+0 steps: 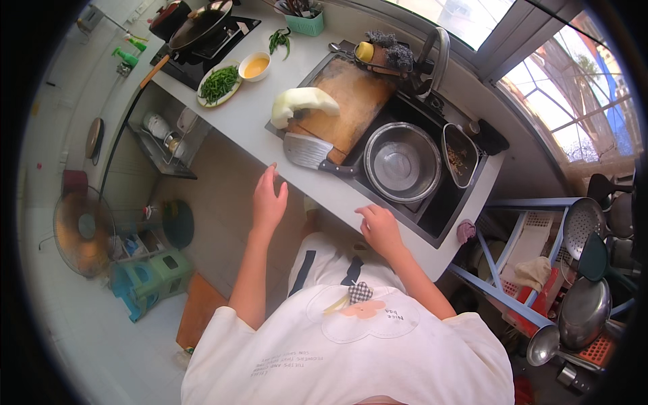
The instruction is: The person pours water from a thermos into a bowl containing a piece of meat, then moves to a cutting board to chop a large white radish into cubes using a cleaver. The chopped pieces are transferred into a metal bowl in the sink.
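My left hand [270, 200] hovers by the front edge of the white countertop [243, 134], empty, its thumb apart from the fingers. My right hand [380, 227] is near the same edge, in front of the sink, with loosely bent fingers and nothing in it. A cleaver [308, 151] with a black handle lies at the near edge of the wooden cutting board [357, 93], its blade pointing left. On the board's left part rests a curved, pale, peeled piece of melon or gourd [306, 101]. A round metal basin [402, 162] stands in the black sink [440, 202].
A plate of chopped green vegetables [218, 86], a bowl of yellow liquid [254, 67] and green peppers [280, 42] are farther left. A covered pan [200, 28] sits on the stove. A triangular strainer [460, 157] holds scraps. An open drawer [167, 144] juts out below the counter.
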A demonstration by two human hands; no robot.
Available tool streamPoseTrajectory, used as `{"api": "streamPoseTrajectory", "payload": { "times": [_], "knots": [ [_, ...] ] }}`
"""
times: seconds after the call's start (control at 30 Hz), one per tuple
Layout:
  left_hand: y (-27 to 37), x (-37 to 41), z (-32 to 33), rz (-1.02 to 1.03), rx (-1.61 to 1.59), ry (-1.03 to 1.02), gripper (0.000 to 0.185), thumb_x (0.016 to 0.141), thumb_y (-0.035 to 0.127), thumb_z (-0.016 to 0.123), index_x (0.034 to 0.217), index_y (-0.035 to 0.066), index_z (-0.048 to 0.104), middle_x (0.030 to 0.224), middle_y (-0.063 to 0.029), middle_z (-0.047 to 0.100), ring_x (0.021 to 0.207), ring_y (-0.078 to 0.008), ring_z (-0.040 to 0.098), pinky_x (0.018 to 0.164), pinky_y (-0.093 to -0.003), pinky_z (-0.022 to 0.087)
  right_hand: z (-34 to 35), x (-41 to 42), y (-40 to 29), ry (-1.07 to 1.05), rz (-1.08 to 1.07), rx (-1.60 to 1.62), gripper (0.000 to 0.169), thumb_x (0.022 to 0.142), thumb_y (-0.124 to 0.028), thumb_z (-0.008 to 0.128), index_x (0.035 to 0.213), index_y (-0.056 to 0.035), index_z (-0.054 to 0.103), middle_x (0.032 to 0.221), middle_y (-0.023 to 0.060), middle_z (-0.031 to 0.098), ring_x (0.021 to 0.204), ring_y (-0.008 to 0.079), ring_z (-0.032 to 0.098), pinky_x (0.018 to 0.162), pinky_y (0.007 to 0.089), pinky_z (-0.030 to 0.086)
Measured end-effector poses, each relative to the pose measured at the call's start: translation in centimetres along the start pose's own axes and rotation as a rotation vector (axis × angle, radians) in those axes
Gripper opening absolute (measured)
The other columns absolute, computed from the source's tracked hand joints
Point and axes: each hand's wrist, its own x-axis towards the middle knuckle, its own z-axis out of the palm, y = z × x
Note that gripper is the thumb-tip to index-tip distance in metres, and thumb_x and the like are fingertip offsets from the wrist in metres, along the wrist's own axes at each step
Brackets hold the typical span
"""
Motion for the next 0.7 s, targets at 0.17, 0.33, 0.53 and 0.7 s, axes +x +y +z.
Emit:
{"api": "streamPoseTrajectory", "payload": {
  "times": [0.17, 0.33, 0.53, 0.7],
  "knots": [
    [-0.2, 13.6, 0.5, 0.235, 0.199, -0.033, 0.069, 0.081, 0.012, 0.068, 0.139, -0.001, 0.034, 0.133, -0.0208, 0.043, 0.121, -0.0363, 0.046, 0.099, -0.0433, 0.042, 5.0, 12.3, 0.2, 0.234, -0.164, -0.350, 0.040, 0.075, -0.004, 0.061, 0.115, -0.0086, 0.059, 0.102, 0.0082, 0.057, 0.102, 0.0233, 0.055, 0.085, 0.0398, 0.042],
    [-1.9, 22.8, 2.6, 0.299, 0.223, -0.207, 0.084, 0.072, 0.019, 0.075, 0.140, 0.001, 0.030, 0.136, -0.0239, 0.037, 0.124, -0.0401, 0.042, 0.095, -0.0448, 0.046, 7.8, 16.4, 0.6, 0.023, 0.049, -0.477, 0.049, 0.075, -0.008, 0.061, 0.123, -0.0114, 0.055, 0.091, 0.0066, 0.052, 0.090, 0.0219, 0.052, 0.073, 0.0330, 0.041],
    [-3.4, 25.9, 4.4, 0.241, -0.008, -0.305, 0.080, 0.068, 0.015, 0.073, 0.135, -0.001, 0.033, 0.130, -0.0228, 0.043, 0.119, -0.0400, 0.045, 0.096, -0.0448, 0.044, 5.0, 15.1, -0.7, -0.133, 0.146, -0.355, 0.055, 0.069, -0.010, 0.068, 0.121, -0.0091, 0.054, 0.089, 0.0074, 0.050, 0.086, 0.0240, 0.051, 0.071, 0.0342, 0.042],
    [-3.4, 25.9, 4.3, 0.205, -0.127, -0.283, 0.082, 0.066, 0.012, 0.074, 0.134, -0.003, 0.031, 0.130, -0.0247, 0.042, 0.119, -0.0420, 0.043, 0.099, -0.0470, 0.040, 2.5, 11.8, -3.9, 0.154, 0.486, -0.145, 0.047, 0.074, -0.005, 0.067, 0.118, -0.0040, 0.049, 0.090, 0.0139, 0.056, 0.078, 0.0317, 0.059, 0.067, 0.0392, 0.049]
  ]
}}
